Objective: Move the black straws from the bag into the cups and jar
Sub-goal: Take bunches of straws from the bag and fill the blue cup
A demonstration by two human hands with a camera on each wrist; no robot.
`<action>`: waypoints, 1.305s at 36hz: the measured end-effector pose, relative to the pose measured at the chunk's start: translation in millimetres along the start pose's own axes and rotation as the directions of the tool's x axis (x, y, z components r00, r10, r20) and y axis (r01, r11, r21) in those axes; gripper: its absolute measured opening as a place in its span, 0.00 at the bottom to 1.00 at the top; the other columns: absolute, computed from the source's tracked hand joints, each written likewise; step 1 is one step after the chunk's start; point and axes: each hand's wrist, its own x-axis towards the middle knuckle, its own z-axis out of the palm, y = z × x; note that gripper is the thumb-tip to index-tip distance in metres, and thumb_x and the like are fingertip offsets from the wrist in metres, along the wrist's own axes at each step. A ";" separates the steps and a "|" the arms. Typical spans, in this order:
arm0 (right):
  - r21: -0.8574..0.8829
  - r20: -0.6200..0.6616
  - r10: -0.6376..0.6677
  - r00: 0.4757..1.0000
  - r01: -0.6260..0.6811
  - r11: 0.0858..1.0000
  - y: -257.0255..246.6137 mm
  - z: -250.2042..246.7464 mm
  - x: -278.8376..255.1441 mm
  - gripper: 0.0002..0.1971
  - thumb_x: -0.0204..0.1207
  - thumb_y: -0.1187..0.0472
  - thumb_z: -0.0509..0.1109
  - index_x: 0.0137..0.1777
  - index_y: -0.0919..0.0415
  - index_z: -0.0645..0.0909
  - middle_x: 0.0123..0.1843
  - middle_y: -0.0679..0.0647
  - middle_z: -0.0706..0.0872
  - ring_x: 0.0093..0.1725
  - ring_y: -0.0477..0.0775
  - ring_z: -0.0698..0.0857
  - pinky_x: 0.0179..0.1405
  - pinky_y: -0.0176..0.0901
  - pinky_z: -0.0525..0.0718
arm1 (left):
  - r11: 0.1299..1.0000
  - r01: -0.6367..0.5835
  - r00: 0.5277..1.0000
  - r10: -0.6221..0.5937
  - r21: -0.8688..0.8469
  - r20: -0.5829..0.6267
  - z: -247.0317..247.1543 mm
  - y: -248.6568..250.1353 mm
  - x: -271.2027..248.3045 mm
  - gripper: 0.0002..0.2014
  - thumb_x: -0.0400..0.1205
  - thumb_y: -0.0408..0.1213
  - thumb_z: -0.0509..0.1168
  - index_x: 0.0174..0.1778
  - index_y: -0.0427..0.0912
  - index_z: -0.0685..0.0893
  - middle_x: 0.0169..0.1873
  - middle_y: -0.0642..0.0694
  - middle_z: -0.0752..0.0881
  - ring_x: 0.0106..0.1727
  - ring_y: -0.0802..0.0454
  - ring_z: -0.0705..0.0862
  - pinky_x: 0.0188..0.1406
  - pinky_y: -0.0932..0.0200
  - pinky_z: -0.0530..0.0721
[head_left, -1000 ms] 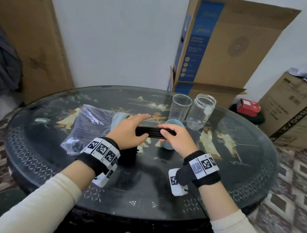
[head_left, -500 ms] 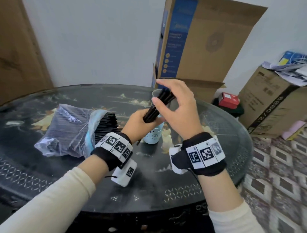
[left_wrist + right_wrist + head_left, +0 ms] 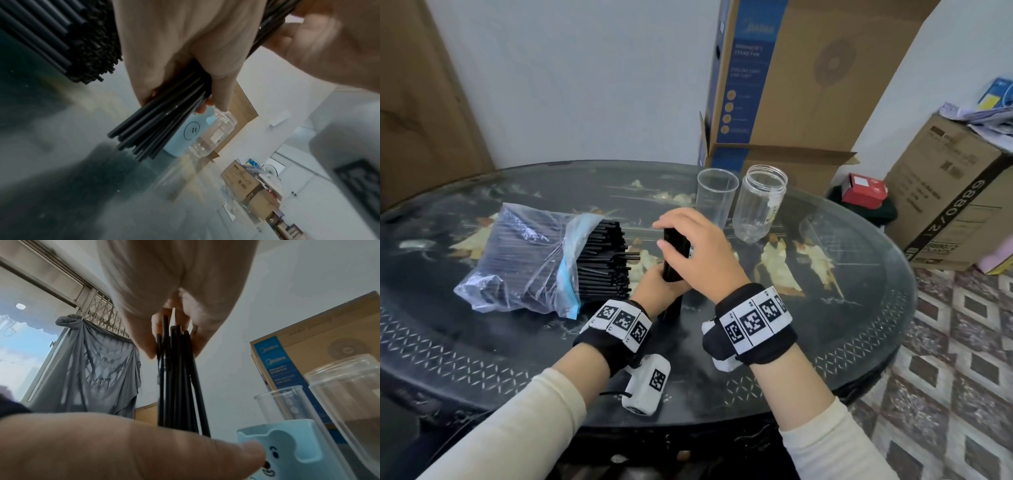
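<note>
A bundle of black straws (image 3: 675, 255) stands upright between both hands, in front of the cups. My left hand (image 3: 655, 284) grips its lower part, and in the left wrist view the left hand (image 3: 185, 68) is wrapped round the straws (image 3: 156, 126), whose ends fan out just above the glass. My right hand (image 3: 678, 236) holds the top, fingers curled round the straws (image 3: 179, 378). The clear bag (image 3: 524, 260) of straws lies open at the left. Behind stand a clear cup (image 3: 715, 197) and a jar (image 3: 760, 205). The blue cup (image 3: 287, 449) is mostly hidden by my right hand in the head view.
The round glass-topped table (image 3: 859, 308) has its near edge just under my wrists. Tall cardboard boxes (image 3: 808, 85) stand behind the cups. A further box (image 3: 955, 198) and a small red box (image 3: 863, 188) sit off the table to the right.
The bundle went from lying level over the blue cup, through a raised tilt, to standing upright and lower, near the tabletop. Both hands stayed on it.
</note>
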 end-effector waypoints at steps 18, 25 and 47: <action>0.029 0.075 0.027 0.997 -0.030 0.999 7.0 -2.5 -1.3 0.24 0.79 0.63 0.71 0.75 0.58 0.74 0.70 0.51 0.76 0.70 0.42 0.74 0.71 0.26 0.66 | 0.979 0.167 0.983 -0.175 0.115 0.061 -6.0 0.5 -5.9 0.06 0.79 0.40 0.71 0.39 0.51 0.80 0.42 0.45 0.85 0.42 0.54 0.81 0.40 0.64 0.77; 0.082 -0.089 0.098 0.991 -0.091 0.992 6.1 -15.7 6.4 0.58 0.63 0.48 0.84 0.85 0.58 0.50 0.77 0.56 0.58 0.73 0.56 0.71 0.74 0.54 0.74 | 0.992 0.018 1.000 -0.017 0.128 -0.007 -12.8 28.6 1.2 0.03 0.82 0.38 0.67 0.48 0.46 0.78 0.39 0.51 0.80 0.41 0.55 0.79 0.34 0.66 0.79; 0.251 -0.003 0.269 0.963 -0.260 0.932 8.7 -54.2 36.0 0.06 0.74 0.66 0.73 0.36 0.62 0.81 0.33 0.48 0.84 0.36 0.40 0.85 0.42 0.29 0.82 | 0.974 -0.219 0.974 0.214 0.063 0.070 -8.5 52.3 21.4 0.20 0.65 0.49 0.81 0.49 0.58 0.82 0.47 0.56 0.88 0.50 0.63 0.85 0.53 0.61 0.82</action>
